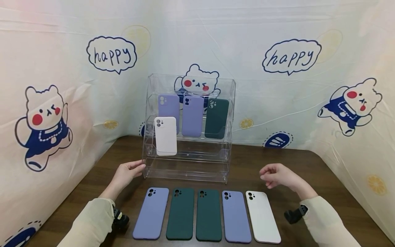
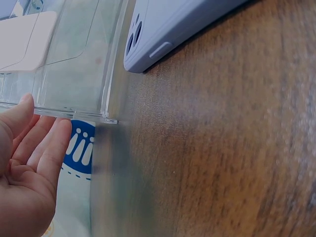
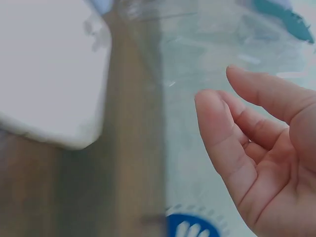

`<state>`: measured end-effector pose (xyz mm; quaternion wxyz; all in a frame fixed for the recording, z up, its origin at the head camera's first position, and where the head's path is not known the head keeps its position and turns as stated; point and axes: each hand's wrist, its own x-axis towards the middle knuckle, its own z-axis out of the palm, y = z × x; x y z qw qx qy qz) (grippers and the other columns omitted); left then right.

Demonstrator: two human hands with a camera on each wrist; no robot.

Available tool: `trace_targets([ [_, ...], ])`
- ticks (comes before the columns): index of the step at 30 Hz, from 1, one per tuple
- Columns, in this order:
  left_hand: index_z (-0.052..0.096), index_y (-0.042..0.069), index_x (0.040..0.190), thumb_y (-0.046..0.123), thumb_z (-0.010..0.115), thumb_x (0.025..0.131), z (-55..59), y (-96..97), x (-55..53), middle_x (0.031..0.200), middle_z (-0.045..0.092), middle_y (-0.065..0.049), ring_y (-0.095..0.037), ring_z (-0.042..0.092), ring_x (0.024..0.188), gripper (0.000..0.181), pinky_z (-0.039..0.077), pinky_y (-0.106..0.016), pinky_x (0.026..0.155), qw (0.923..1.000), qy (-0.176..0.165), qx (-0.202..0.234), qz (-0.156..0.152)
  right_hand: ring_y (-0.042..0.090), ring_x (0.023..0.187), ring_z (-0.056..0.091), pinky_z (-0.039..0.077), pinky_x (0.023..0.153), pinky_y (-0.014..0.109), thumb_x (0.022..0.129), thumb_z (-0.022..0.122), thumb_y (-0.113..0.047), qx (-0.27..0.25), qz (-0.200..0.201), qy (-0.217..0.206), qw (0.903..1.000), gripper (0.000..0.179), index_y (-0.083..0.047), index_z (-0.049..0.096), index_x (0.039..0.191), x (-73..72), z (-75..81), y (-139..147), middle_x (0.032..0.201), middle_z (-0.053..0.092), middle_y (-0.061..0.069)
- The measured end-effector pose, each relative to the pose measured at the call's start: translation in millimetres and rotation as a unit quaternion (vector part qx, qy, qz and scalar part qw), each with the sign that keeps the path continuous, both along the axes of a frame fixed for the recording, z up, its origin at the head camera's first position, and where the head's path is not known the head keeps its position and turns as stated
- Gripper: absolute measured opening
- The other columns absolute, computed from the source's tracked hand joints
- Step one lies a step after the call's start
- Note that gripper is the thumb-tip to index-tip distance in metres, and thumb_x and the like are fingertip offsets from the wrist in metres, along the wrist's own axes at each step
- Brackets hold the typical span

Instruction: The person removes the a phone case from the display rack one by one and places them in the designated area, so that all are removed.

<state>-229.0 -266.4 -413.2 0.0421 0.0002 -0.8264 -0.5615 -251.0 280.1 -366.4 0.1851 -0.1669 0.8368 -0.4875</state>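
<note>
A clear tiered display rack [image 1: 186,175] stands on the table. My left hand [image 1: 128,173] is at its lower left side, fingers nearly straight; in the left wrist view the fingertips [image 2: 61,128] meet the rack's edge. My right hand [image 1: 279,176] hovers right of the rack, fingers loosely bent, holding nothing. On the rack stand a white phone case [image 1: 166,137], two lilac phone cases [image 1: 192,116] and a dark green phone case [image 1: 217,118]. A row before it holds a lilac case [image 1: 151,212], two green cases [image 1: 180,214], another lilac case [image 1: 237,216] and a white case [image 1: 263,216].
The brown wooden table [image 1: 259,161] is enclosed by a pale printed cloth [image 1: 247,20] at the back and both sides. The rack stands close to the back cloth. Each wrist carries a small black camera [image 1: 295,214].
</note>
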Motion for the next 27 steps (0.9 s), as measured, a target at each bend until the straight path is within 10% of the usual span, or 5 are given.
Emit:
trace_targets([
  [17,0.045,-0.011,0.128,0.02,0.057,0.093,-1.0,0.5,-0.8,0.129,0.046,-0.027,-0.036,0.052,0.111,0.048,0.051,-0.034,0.082,1.0,-0.006,-0.004,0.0,0.036,0.078,0.061,0.056,0.069,0.041,0.088,0.064,-0.015,-0.016,0.043,0.103,0.9937,0.034,0.006,0.054,0.113,-16.0,92.1,-89,0.087,0.058,0.016],
  [27,0.045,-0.01,0.13,0.022,0.057,0.093,0.5,0.6,0.8,0.13,0.045,-0.027,-0.036,0.053,0.11,0.05,0.051,-0.036,0.083,0.9997,-0.019,-0.011,0.008,0.034,0.079,0.061,0.056,0.07,0.039,0.089,0.062,-0.018,-0.049,0.046,0.153,0.9859,0.035,0.005,0.055,0.115,-33.3,112.3,-144,0.091,0.059,0.017],
])
